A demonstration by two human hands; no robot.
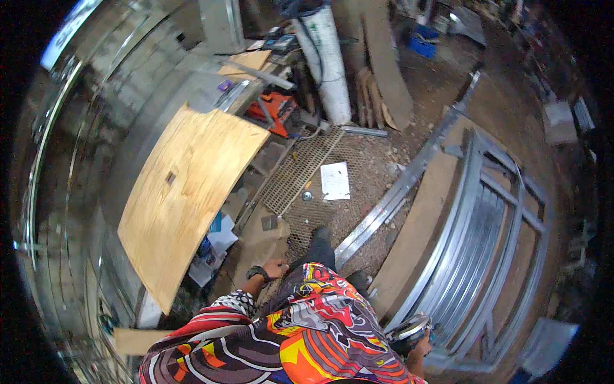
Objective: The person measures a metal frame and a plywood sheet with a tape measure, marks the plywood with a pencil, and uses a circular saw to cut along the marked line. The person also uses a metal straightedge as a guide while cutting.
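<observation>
My left hand [276, 269], with a dark watch at the wrist, hangs beside my left thigh. Its fingers are curled in, and I see nothing in them. Low on the right, my right hand [423, 346] is closed around what looks like an angle grinder [409, 326], with a round metallic guard and a bit of teal on its body. The grinder is at the near end of a welded grey metal frame [476, 256] with long parallel bars; whether it touches the frame cannot be told. My body partly hides it.
A plywood sheet [192, 185] lies on the bench to my left. Ahead are a metal grating [300, 173], a white paper [335, 181] and a small round disc [307, 196]. A long metal tube [390, 198] runs across the gravel. Beyond stand an orange machine [275, 112] and a white cylinder [323, 64].
</observation>
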